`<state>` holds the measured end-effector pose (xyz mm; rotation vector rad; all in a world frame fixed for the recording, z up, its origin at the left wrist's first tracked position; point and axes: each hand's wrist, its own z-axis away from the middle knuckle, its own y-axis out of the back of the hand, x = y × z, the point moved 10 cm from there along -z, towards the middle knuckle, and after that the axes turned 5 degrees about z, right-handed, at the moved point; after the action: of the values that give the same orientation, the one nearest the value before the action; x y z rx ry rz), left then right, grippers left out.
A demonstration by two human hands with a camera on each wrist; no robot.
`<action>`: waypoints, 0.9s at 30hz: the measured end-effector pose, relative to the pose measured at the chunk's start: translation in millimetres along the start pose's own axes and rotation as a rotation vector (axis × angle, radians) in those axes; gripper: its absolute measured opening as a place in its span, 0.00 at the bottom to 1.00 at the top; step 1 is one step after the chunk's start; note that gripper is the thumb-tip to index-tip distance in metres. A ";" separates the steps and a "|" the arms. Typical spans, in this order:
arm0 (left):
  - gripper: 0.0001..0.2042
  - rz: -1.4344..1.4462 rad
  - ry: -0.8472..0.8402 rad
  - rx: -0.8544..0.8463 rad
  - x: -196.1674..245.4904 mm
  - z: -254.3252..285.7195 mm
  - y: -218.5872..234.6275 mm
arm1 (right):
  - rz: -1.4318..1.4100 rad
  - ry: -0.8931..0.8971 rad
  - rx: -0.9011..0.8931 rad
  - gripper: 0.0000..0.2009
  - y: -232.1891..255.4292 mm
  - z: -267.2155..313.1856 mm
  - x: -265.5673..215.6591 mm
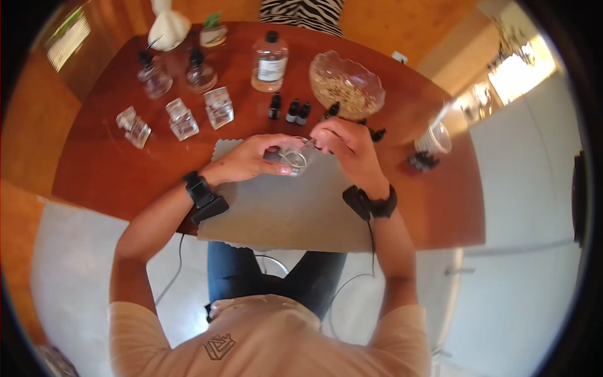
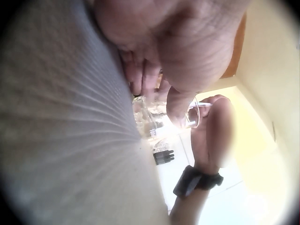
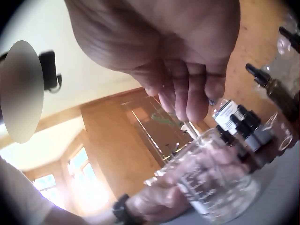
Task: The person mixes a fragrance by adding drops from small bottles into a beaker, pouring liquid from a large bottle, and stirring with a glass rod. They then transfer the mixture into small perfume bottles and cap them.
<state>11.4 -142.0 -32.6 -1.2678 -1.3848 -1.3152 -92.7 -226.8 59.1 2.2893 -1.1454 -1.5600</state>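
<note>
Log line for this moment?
left hand: grips glass beaker | right hand: pinches thin rod at beaker mouth | labelled bottle: upright

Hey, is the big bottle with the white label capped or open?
Capped: the labelled bottle stands upright, with a black cap covering its neck.

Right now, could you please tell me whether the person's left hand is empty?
No, the left hand has its fingers curled round a clear glass beaker.
</note>
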 end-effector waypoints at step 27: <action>0.32 0.048 0.149 -0.013 -7.5 -20.5 -13.1 | -0.088 0.063 -0.118 0.10 -0.2 7.9 -10.2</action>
<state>-1.8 -162.5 -39.7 -1.1792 -1.2365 -1.3587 -101.0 -217.7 63.0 2.3222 -0.9245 -1.5286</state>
